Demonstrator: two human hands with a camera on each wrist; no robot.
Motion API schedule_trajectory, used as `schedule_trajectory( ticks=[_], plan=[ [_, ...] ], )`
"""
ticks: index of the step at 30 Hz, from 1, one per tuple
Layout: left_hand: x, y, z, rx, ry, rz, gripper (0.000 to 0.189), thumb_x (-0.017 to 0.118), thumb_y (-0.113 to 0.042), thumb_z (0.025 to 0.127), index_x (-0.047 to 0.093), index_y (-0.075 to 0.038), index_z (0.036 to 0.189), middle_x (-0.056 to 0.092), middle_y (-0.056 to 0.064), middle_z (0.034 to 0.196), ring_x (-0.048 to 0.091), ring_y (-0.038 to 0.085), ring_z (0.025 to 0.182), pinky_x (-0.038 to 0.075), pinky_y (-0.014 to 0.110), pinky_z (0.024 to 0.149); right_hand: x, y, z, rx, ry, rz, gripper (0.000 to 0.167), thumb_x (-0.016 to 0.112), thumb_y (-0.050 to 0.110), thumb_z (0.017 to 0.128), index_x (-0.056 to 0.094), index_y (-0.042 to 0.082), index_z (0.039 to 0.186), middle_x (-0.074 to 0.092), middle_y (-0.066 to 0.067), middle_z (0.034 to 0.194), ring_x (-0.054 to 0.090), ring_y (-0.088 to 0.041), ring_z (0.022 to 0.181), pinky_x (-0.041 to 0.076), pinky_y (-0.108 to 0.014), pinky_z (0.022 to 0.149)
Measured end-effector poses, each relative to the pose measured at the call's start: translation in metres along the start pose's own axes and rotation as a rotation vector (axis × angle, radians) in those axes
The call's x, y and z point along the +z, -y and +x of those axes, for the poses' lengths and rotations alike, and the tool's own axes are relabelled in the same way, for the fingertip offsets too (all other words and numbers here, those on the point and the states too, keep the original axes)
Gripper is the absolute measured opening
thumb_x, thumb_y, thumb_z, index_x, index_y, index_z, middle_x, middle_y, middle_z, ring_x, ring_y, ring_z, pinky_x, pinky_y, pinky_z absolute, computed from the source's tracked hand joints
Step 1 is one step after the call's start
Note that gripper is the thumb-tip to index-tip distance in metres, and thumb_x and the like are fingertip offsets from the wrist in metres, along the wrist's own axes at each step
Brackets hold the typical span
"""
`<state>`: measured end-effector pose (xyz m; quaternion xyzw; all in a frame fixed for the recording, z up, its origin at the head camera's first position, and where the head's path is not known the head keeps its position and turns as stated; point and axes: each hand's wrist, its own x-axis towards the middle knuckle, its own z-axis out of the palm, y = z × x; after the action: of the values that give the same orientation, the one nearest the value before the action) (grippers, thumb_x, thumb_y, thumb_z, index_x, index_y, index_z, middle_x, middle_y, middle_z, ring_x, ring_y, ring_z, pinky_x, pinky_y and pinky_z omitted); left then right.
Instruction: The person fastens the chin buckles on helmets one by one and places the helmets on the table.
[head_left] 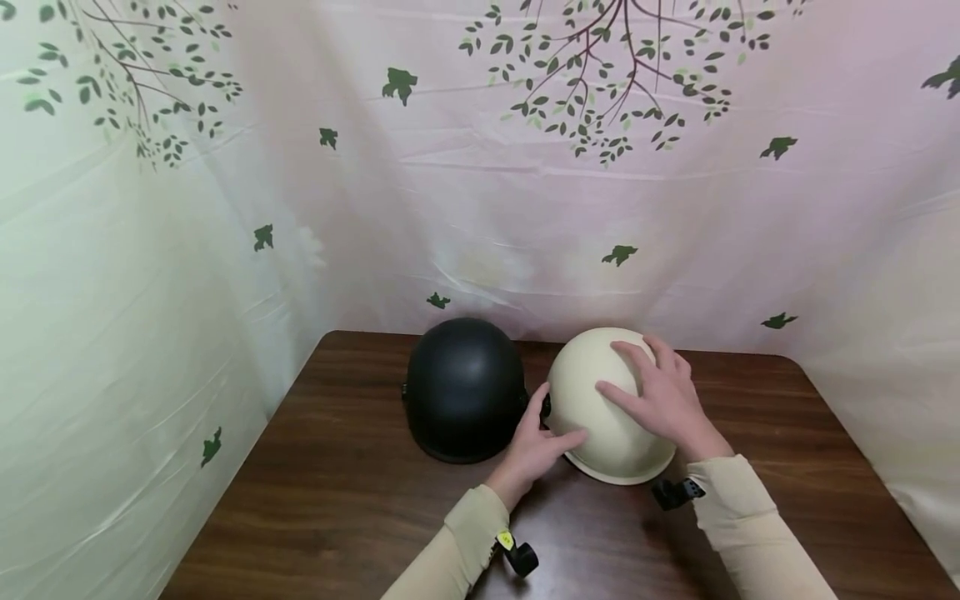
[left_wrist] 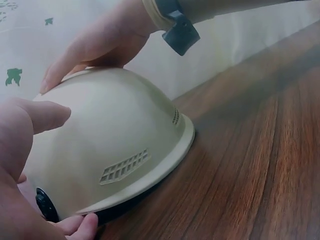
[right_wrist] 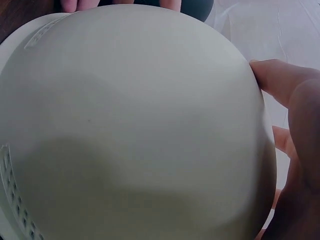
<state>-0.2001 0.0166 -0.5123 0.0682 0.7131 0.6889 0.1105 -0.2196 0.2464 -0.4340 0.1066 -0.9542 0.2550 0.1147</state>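
Note:
A cream-coloured helmet (head_left: 592,375) with slotted vents (left_wrist: 125,166) and a dark side knob (left_wrist: 46,205) sits dome up on the wooden table. My left hand (head_left: 532,450) holds its left side; in the left wrist view, fingertips (left_wrist: 89,226) are at the lower rim and the thumb (left_wrist: 52,116) lies over the dome. From the right, my right hand (head_left: 663,396) grips the dome's upper right, thumb and fingers spread and bent around it. The right wrist view shows the thumb (right_wrist: 280,77) at the dome's edge, other fingers partly hidden behind it.
A black helmet (head_left: 465,392) stands dome up just left of the cream one, close to my left fingers. The brown wooden table (head_left: 322,508) backs onto a hanging curtain (head_left: 480,208) printed with leaves and birds. Each wrist wears a small camera.

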Motion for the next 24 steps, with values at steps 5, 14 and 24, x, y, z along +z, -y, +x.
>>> schedule_trajectory(
  ticks=[5,14,24],
  plan=[
    [0.001,-0.002,-0.001,0.037,-0.013,-0.036,0.095,0.087,-0.024,0.088,0.032,-0.033,0.165,0.028,0.003,0.17,0.07,0.026,0.105,0.056,0.041,0.093,-0.001,-0.002,-0.003,0.004,-0.007,0.016,0.07,0.07,0.057,0.096,0.049,0.022,0.153,0.022,-0.031,0.164,0.019,-0.066,0.143,0.025,-0.082,0.1],
    [0.002,-0.013,-0.005,0.052,-0.056,-0.088,0.105,0.088,-0.019,0.086,0.023,-0.029,0.167,0.029,0.019,0.166,0.072,0.026,0.096,0.059,0.04,0.089,-0.003,-0.012,-0.002,-0.008,-0.046,0.092,0.068,0.07,0.05,0.098,0.047,0.02,0.155,0.023,-0.031,0.165,0.018,-0.065,0.145,0.024,-0.083,0.101],
    [0.003,-0.028,-0.007,0.083,-0.09,-0.131,0.104,0.088,-0.016,0.086,0.024,-0.028,0.167,0.035,0.023,0.164,0.065,0.017,0.076,0.056,0.032,0.085,-0.014,-0.021,-0.007,0.043,-0.037,0.176,0.071,0.065,0.049,0.101,0.039,0.021,0.162,0.02,-0.029,0.167,0.018,-0.063,0.147,0.027,-0.084,0.099]
  ],
)
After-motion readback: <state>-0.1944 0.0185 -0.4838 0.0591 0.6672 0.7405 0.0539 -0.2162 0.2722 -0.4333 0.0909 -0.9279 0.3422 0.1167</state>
